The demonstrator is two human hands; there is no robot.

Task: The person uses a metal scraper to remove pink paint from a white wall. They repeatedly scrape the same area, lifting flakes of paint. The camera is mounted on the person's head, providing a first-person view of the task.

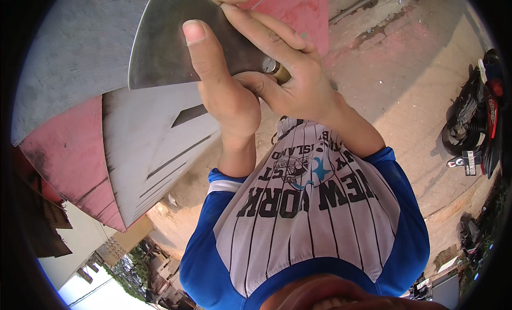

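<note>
A wide metal scraper blade [172,50], shaped like a fan, is held up near the top of the view. My left hand [226,90] grips it from the left, its thumb flat on the face of the blade and its other fingers mostly hidden behind. From the right, my right hand [298,72] holds the scraper where blade meets handle, with fingers stretched along the blade. The short handle [282,75] with a shiny metal collar shows between its thumb and fingers. Behind the blade is a wall with grey [72,50] and pink [68,150] painted areas.
A pale wall section with dark slots [160,126] runs down at the left. Sandy paved ground [384,86] with cracks and pink stains extends to the right. A motorcycle [468,122] stands at the far right. Dark items [470,234] lie at lower right.
</note>
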